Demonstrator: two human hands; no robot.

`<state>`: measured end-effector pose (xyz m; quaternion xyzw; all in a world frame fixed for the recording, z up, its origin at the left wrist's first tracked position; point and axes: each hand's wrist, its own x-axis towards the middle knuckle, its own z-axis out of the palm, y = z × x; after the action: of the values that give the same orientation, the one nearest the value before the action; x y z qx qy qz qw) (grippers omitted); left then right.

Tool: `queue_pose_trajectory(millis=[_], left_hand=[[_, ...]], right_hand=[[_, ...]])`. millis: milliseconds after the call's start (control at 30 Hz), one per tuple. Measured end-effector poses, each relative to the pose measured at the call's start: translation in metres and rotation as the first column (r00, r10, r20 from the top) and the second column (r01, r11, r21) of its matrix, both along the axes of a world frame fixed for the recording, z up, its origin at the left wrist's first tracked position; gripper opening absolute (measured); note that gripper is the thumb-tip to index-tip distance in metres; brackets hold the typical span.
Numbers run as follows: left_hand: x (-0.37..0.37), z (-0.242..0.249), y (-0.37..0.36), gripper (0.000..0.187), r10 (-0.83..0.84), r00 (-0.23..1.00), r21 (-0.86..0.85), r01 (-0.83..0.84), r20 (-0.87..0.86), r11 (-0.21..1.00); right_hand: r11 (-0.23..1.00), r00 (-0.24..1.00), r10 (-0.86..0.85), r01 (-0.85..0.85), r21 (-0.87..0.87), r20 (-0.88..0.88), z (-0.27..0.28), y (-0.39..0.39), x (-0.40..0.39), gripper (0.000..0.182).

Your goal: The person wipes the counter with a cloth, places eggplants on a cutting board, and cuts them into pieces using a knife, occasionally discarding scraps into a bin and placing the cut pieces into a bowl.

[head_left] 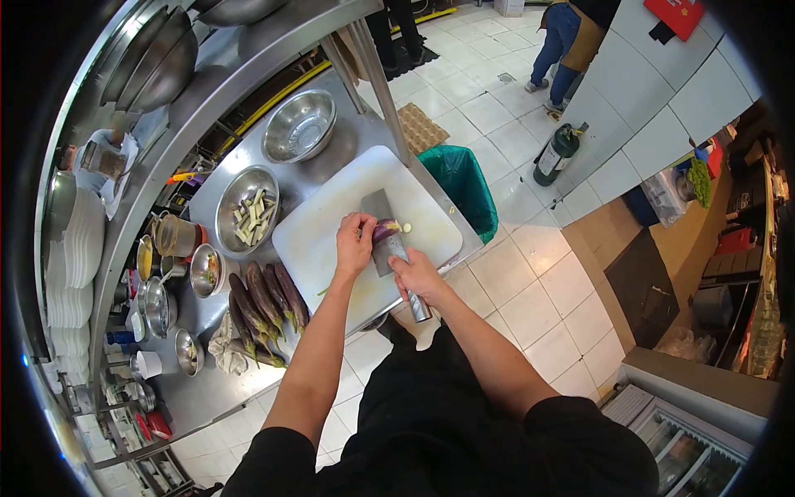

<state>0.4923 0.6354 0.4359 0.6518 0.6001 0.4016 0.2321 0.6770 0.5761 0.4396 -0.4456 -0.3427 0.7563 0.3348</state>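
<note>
My right hand (418,275) is wrapped around the handle of a cleaver (377,205), whose broad metal blade is over the white cutting board (319,219). The curled fingers of my left hand (355,240) hold a short purple eggplant piece (383,229) against the board, right beside the blade. A small pale round slice (407,228) lies just right of that piece. Left of the board rest several whole eggplants (267,294) with green stems. A steel bowl (224,207) of cut eggplant strips (254,217) stands at the board's left edge.
Another steel bowl (300,124) sits behind the board. A green-lined bin (464,186) stands off the table's right edge. Small bowls, a crumpled cloth (225,348) and a shelf with stacked plates (83,240) are at left. A fire extinguisher (556,155) and a person (571,41) are farther back.
</note>
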Motion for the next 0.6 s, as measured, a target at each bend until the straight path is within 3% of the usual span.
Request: queue_pose_trajectory(millis=[133,167,200,233,300,400,467,600], left_hand=[[-0.027,-0.018,-0.013,0.026,0.204,0.979,-0.090,-0.205,-0.021,0.975],[-0.026,-0.012,-0.025,0.039,0.267,0.909,-0.134,-0.323,-0.322,0.937],[-0.025,-0.006,-0.034,0.052,0.286,0.751,-0.140,-0.447,-0.595,0.884],[-0.026,-0.012,-0.038,0.052,0.291,0.748,-0.143,-0.456,-0.596,0.878],[-0.029,-0.025,-0.040,0.067,0.199,0.819,-0.306,-0.410,-0.537,0.859],[-0.030,-0.023,-0.039,0.068,0.223,0.867,-0.293,-0.377,-0.446,0.879],[-0.030,-0.020,-0.037,0.068,0.262,0.867,-0.280,-0.400,-0.423,0.873],[-0.033,-0.021,-0.040,0.069,0.355,0.859,-0.258,-0.462,-0.370,0.849]], right_hand=[[0.996,0.990,0.070,-0.076,0.045,0.121,0.008,0.002,0.012,0.025],[0.994,0.985,0.088,-0.096,0.048,0.150,0.008,0.004,0.015,0.027],[0.994,0.984,0.094,-0.101,0.044,0.150,0.009,0.006,0.016,0.027],[0.990,0.978,0.111,-0.124,0.062,0.175,0.011,0.008,0.017,0.028],[0.986,0.972,0.130,-0.147,0.076,0.196,0.016,0.008,0.016,0.029],[0.980,0.955,0.175,-0.192,0.050,0.239,0.022,-0.006,0.014,0.028],[0.942,0.897,0.283,-0.327,0.079,0.339,0.024,-0.040,-0.002,0.031],[0.935,0.896,0.300,-0.345,0.086,0.327,0.016,-0.082,-0.025,0.033]])
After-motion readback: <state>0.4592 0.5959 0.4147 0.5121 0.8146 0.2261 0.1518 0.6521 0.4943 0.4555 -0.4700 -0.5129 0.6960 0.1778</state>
